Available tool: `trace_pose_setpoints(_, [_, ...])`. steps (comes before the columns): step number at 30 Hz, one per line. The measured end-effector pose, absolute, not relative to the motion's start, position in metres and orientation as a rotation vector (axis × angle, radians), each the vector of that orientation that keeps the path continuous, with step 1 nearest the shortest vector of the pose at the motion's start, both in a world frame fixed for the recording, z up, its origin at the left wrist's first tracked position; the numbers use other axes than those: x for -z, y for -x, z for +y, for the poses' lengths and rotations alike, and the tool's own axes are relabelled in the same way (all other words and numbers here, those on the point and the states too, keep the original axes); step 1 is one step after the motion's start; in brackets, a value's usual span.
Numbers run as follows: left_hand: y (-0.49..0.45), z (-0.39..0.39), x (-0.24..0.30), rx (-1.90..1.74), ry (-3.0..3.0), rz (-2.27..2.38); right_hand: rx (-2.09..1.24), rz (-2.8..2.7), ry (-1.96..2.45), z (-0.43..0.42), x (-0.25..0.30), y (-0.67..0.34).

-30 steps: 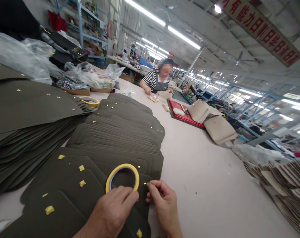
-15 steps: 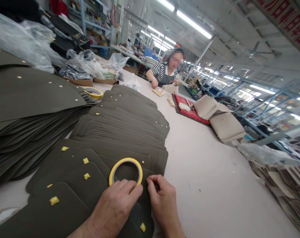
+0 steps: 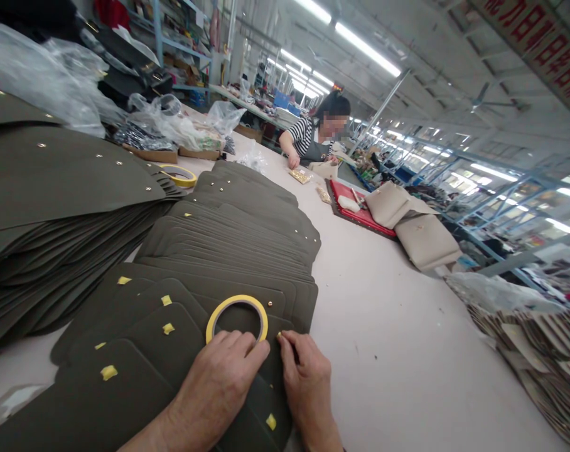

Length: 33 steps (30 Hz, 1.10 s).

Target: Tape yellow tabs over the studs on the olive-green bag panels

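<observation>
My left hand (image 3: 221,373) is closed around the lower side of a roll of yellow masking tape (image 3: 236,300), which stands tilted over dark olive leather-like panels (image 3: 148,367). Close to its right, my right hand (image 3: 308,373) pinches a small piece of yellow tape (image 3: 279,334) between thumb and forefinger, at the panels' right edge. Several yellow tape bits, one of them a tape patch (image 3: 109,372), are stuck on the nearer panels. Beyond the roll, a gold metal stud (image 3: 270,304) shows on a panel. The palms and curled fingers of both hands are partly hidden.
Stacked olive panels (image 3: 68,182) fan out at left, beside a second tape roll (image 3: 186,178). Across the pale table (image 3: 360,301) sits a co-worker (image 3: 308,138) near a red panel (image 3: 355,204) and beige bag pieces (image 3: 426,242). More beige pieces (image 3: 534,351) lie at right.
A bit of yellow tape now shows at my right fingertips. Both hands and the roll appear slightly higher and further left in view. The co-worker's head has tipped down.
</observation>
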State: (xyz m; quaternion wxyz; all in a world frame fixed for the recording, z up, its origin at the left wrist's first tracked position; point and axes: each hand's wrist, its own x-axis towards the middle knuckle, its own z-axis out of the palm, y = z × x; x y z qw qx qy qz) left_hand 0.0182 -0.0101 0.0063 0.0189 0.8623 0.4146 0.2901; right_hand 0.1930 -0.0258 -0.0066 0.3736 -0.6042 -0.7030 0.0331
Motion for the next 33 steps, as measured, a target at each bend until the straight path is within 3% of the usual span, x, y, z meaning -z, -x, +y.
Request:
trace_pose_setpoints(7, [-0.007, -0.002, -0.019, -1.453, -2.572, 1.143, -0.290, -2.090, 1.615, -0.031, -0.017, -0.198])
trace_pose_setpoints(11, [0.000, 0.001, -0.018, -1.503, -2.522, 1.002, -0.561, -2.114, 1.650, -0.038, -0.035, -0.201])
trace_pose_setpoints(19, [-0.002, 0.004, -0.015, -1.511, -2.554, 1.220, -0.098, -1.945, 1.641, -0.009, -0.019, -0.179])
trace_pose_setpoints(33, [-0.010, 0.014, -0.017, -1.293, -2.697, 1.183, -0.088, -1.730, 1.745, 0.014, -0.024, -0.223])
